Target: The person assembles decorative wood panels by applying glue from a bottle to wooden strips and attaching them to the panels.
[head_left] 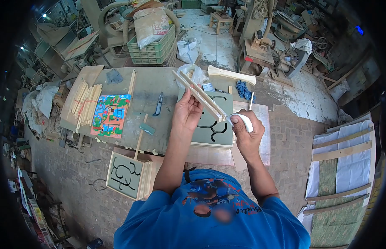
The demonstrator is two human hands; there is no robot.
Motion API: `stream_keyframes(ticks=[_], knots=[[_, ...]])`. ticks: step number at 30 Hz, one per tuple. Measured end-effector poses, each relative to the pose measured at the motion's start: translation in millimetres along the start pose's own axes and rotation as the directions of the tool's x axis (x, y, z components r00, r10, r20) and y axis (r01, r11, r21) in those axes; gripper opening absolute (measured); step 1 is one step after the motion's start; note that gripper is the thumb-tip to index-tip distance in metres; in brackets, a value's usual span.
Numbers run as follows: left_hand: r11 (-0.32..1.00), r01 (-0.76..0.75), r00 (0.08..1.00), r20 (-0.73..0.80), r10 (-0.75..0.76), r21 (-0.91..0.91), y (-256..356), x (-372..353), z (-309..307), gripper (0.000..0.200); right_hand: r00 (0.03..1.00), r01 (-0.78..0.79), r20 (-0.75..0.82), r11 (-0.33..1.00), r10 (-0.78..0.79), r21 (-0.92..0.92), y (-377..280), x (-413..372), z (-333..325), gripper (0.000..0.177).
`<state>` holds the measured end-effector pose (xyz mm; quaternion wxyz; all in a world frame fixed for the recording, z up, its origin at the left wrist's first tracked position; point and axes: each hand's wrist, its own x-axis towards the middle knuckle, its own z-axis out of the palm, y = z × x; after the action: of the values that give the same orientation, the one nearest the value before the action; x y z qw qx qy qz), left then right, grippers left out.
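My left hand [188,108] is closed around a pair of thin wooden strips [206,104], held up slantwise over the table. Whitish smears show along the strips' faces. My right hand [250,135] grips a white squeeze bottle [244,123], its tip right at the strips' lower end. Under the strips lies a grey-green board [203,133] with black curved grooves and a pale wooden edge. A thin light stick [251,101] juts up just beyond my right hand.
On the worktable [139,106] lie a colourful printed board [111,115], bundled wooden sticks [86,101], a blue cutter knife [159,104], a blue cloth [243,90] and a shaped wooden piece [231,75]. Framed grooved boards [124,174] stand at the near edge. Behind is a green crate [151,52].
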<state>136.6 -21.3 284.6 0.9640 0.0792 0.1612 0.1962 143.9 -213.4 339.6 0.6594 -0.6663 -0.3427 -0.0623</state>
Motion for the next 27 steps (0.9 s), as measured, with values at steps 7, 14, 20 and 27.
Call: stream_keyframes(ticks=[7,14,20,27], knots=[[1.000,0.004,1.000,0.012,-0.004,-0.007,-0.6,1.5,-2.5,0.030,1.000,0.001,0.002,1.000,-0.001,-0.023,2.6,-1.7,-1.1,0.015],[1.000,-0.006,1.000,0.017,0.006,-0.008,-1.2,1.5,-3.9,0.029,1.000,0.014,0.007,1.000,-0.014,0.002,3.7,-7.7,-1.2,0.014],[1.000,-0.023,1.000,0.006,0.023,-0.014,-3.0,2.3,-4.7,0.028,0.985,0.166,-0.032,0.980,-0.170,-0.114,4.3,-8.8,6.3,0.013],[0.999,-0.034,0.999,0.009,0.034,-0.009,-3.6,-0.9,-3.2,0.030,0.969,0.224,-0.063,0.954,-0.240,-0.199,7.5,-8.1,14.7,0.012]])
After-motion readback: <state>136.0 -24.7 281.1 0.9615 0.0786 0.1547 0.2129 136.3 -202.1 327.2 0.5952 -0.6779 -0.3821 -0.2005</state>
